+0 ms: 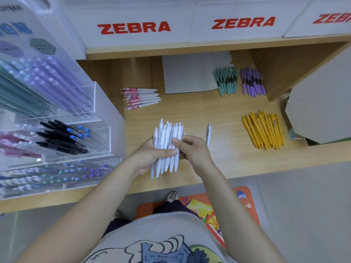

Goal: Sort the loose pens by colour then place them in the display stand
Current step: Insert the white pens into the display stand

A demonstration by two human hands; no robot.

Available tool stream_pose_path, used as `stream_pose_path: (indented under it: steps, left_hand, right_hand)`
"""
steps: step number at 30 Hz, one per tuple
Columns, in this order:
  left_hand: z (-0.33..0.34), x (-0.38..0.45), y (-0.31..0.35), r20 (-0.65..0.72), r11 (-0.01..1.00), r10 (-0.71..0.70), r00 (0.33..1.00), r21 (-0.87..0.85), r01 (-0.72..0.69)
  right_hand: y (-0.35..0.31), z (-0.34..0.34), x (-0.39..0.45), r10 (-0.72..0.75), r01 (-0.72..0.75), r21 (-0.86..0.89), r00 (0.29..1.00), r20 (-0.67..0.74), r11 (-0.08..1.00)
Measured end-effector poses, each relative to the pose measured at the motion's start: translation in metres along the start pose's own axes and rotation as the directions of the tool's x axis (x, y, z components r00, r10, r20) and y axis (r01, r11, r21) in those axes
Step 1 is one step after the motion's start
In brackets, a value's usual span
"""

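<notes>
White pens point(167, 145): bundle gripped by left hand point(150, 158), squared by right hand point(191, 150) pinching, readied for display stand point(57, 133).

A bundle of pens point(167, 147) is held over the near-middle of the shelf point(218, 168), gripped between the left hand point(152, 158) and the right hand point(193, 150). One single pen point(209, 135) is left lying just right of that. Further right, a pile point(264, 130) is spread on the shelf. At the far right, two smaller groups point(227, 81) and point(252, 83) are laid side by side. A small bunch point(140, 98) is parked far left of centre, and the display stand point(57, 130) is set at the left end.
</notes>
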State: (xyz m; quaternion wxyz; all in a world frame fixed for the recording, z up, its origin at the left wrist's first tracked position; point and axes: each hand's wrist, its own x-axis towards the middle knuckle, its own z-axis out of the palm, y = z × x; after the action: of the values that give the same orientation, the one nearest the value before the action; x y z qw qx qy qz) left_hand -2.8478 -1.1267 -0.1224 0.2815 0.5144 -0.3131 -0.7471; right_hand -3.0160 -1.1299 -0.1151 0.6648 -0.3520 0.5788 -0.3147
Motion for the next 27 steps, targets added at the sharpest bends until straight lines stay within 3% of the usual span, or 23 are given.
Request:
stream_pose_path:
  steps: [4,12,17,27]
  left_hand:
    - [-0.002,-0.025,-0.002,0.035,1.0,0.015,0.999,0.011,-0.016]
    - [-0.062,-0.126,-0.013,0.001,0.977,0.08,0.997,-0.196,-0.078]
    - [-0.15,-0.22,-0.031,-0.135,0.969,0.18,0.974,-0.148,-0.2]
    - [-0.305,-0.369,-0.07,-0.396,0.923,0.333,0.856,-0.047,-0.381]
  right_hand:
    - [0.0,0.017,-0.026,0.006,-0.005,0.017,0.999,-0.054,1.0]
    - [-0.002,0.113,-0.095,-0.094,0.095,0.026,0.995,-0.028,0.995]
    - [0.006,0.229,-0.133,-0.136,0.137,-0.026,0.99,0.021,0.99]
    - [0.029,0.439,-0.177,-0.135,0.16,-0.098,0.966,0.222,0.982]
